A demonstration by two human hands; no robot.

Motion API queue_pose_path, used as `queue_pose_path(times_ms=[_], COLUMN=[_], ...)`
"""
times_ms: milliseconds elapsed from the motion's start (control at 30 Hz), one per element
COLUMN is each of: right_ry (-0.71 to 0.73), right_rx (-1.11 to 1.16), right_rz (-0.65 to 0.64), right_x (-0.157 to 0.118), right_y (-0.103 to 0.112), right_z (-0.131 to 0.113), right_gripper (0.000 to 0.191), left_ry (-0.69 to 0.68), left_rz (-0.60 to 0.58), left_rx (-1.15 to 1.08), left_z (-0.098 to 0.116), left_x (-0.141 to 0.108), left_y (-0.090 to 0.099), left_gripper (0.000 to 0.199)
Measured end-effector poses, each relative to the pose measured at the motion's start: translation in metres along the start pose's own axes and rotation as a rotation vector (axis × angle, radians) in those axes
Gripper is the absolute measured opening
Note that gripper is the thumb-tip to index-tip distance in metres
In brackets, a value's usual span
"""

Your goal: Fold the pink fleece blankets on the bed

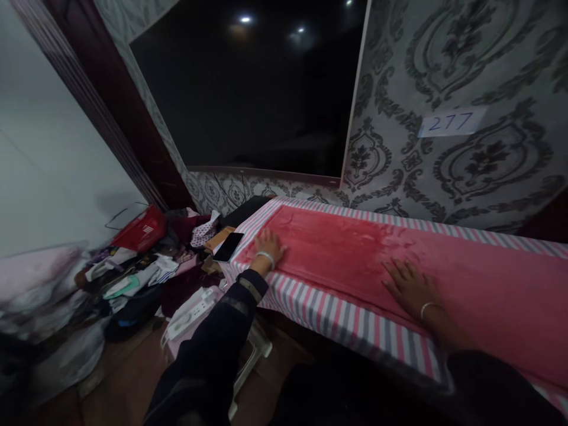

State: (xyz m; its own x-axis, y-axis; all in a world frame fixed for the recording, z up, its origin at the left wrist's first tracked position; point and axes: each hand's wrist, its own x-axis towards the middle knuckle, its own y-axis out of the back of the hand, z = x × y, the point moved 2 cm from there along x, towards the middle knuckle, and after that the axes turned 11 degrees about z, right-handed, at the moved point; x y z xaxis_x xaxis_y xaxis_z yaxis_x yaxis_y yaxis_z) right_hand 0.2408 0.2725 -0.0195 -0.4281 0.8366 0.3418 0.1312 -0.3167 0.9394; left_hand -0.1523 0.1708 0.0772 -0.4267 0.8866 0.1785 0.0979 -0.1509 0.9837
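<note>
A long red plush cloth point(326, 245) lies flat along a table, on top of a pink, white and grey striped cover point(341, 313). My left hand point(269, 247) rests near the left end of the red cloth, palm down with fingers spread. Farther right, my right hand point(410, 287) is also laid flat on the cloth, its fingers apart. Neither hand grasps anything. Faint creases and darker brushed patches show in the pile between and beyond the hands.
A black phone point(229, 247) lies at the table's left end. Left of it are heaped clothes point(146, 275) and a red bag point(141, 229). A white power strip point(190, 312) sits on a stool below. Behind the table hangs a large dark television point(266, 89).
</note>
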Motion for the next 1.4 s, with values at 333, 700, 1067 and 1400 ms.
queue_pose_path(times_ms=[333, 700, 1067, 1400], right_ry=[0.023, 0.014, -0.063, 0.183], right_rx=[-0.009, 0.031, 0.084, 0.195], right_rz=[0.01, 0.021, -0.193, -0.134], right_x=[-0.002, -0.002, 0.02, 0.037], right_y=[0.0, 0.002, 0.029, 0.04], right_z=[0.003, 0.001, -0.016, -0.136], right_gripper=[0.063, 0.062, 0.064, 0.061], left_ry=[-0.271, -0.071, -0.109, -0.25], left_rz=[-0.029, -0.008, 0.005, -0.01], left_rx=[-0.12, -0.005, -0.034, -0.042], left_z=[0.074, -0.031, 0.022, 0.054], left_x=[0.046, 0.072, 0.018, -0.031], left_y=[-0.031, -0.035, -0.029, -0.037], left_gripper=[0.066, 0.063, 0.072, 0.072])
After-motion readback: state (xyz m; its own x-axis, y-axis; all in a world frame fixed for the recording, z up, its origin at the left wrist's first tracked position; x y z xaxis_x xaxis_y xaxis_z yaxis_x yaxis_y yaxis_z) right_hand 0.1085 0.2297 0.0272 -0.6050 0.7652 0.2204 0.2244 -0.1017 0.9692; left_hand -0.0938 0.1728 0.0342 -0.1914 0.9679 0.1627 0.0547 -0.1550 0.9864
